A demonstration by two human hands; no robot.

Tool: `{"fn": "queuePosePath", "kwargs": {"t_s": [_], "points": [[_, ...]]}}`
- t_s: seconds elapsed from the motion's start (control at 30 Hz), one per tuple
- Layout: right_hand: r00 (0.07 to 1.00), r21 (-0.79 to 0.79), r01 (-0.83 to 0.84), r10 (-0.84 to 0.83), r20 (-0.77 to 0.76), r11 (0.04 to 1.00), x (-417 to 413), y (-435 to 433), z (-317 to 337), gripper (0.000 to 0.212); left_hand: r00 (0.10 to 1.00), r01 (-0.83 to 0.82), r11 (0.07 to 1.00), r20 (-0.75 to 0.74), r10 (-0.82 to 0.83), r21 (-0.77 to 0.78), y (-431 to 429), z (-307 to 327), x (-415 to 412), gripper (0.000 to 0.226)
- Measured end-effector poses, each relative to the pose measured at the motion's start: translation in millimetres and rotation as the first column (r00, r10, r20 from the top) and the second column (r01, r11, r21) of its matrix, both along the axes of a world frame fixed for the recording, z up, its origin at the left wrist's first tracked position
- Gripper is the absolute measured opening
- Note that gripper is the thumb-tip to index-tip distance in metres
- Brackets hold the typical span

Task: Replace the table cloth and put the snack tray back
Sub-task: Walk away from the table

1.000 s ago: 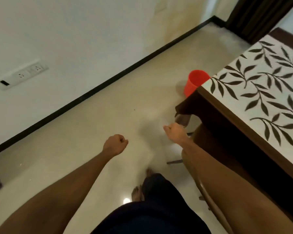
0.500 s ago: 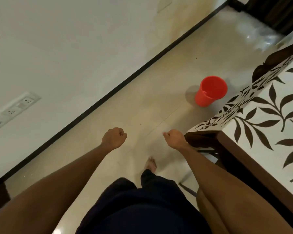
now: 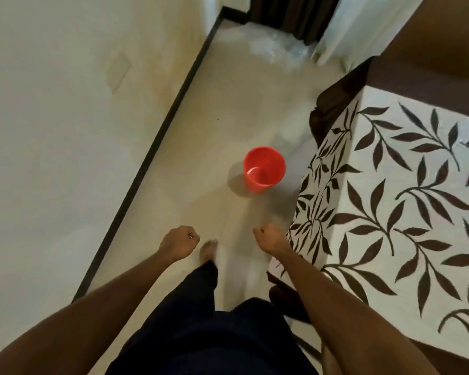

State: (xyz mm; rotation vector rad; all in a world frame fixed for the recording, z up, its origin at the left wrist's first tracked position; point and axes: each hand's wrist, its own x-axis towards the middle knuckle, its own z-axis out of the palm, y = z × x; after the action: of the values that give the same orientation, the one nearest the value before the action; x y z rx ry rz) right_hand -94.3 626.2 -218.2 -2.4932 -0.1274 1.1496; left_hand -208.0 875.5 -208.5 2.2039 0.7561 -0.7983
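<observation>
2 curled, empty fists at lower centre: left hand, and right hand nearer the leaf-print tablecloth, whose hanging edge runs up the frame's right just beside it; no snack tray visible.

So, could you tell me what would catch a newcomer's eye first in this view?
The bright red bucket on the pale floor, ahead of the person, stands out most. Right of it, the white table cloth with its dark leaf print fills the right side, one edge hanging down. The left hand and right hand are curled and hold nothing.
</observation>
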Motion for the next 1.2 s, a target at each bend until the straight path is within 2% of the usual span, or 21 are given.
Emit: {"fn": "queuePosePath", "kwargs": {"t_s": [0.2, 0.33, 0.5, 0.63, 0.73, 0.87, 0.93, 1.1, 1.17, 1.2], "points": [[0.978, 0.038, 0.211, -0.21, -0.019, 0.977, 80.3, 22.6, 3.6, 0.048, 0.977, 0.187, 0.982, -0.099, -0.187, -0.014, 33.0, -0.3, 125.5, 0.02], [0.942, 0.08, 0.333, -0.329, -0.061, 0.939, 135.8, 31.9, -8.3, 0.049, 0.974, 0.207, 0.978, -0.091, -0.208, -0.018, 40.8, -9.5, 201.4, 0.02], [0.929, 0.079, 0.361, -0.351, -0.119, 0.929, 210.4, 36.1, -47.2, 0.046, 0.985, 0.144, 0.989, -0.087, -0.146, -0.028, 35.2, -45.9, 284.1, 0.018], [0.91, 0.066, 0.397, -0.383, -0.16, 0.915, 250.4, 34.1, -92.5, 0.038, 0.974, 0.181, 0.982, -0.13, -0.187, -0.052, 15.6, -83.6, 335.4, 0.02], [0.887, 0.063, 0.45, -0.437, -0.15, 0.891, 277.4, 36.8, -143.3, 0.043, 0.96, 0.243, 0.967, -0.127, -0.251, -0.078, 2.7, -132.5, 373.9, 0.03], [0.813, 0.053, 0.572, -0.557, -0.168, 0.819, 315.1, 47.0, -252.4, 0.046, 0.95, 0.266, 0.957, -0.134, -0.281, -0.115, 1.8, -237.3, 429.7, 0.006], [0.764, 0.048, 0.637, -0.621, -0.177, 0.77, 328.2, 50.3, -305.8, 0.045, 0.953, 0.249, 0.962, -0.149, -0.264, -0.112, -0.2, -285.2, 450.1, 0.037], [0.707, 0.097, 0.704, -0.679, -0.198, 0.704, 351.6, 52.6, -407.7, 0.038, 0.94, 0.288, 0.944, -0.144, -0.311, -0.158, -6.9, -374.8, 479.2, 0.094], [0.676, 0.135, 0.736, -0.715, -0.175, 0.663, 355.4, 53.3, -432.0, 0.034, 0.949, 0.268, 0.948, -0.119, -0.291, -0.173, -4.3, -394.6, 480.5, 0.103], [0.647, 0.144, 0.762, -0.739, -0.185, 0.631, 357.4, 52.9, -439.0, 0.028, 0.952, 0.262, 0.949, -0.115, -0.284, -0.177, -4.0, -404.6, 478.8, 0.098]]}}
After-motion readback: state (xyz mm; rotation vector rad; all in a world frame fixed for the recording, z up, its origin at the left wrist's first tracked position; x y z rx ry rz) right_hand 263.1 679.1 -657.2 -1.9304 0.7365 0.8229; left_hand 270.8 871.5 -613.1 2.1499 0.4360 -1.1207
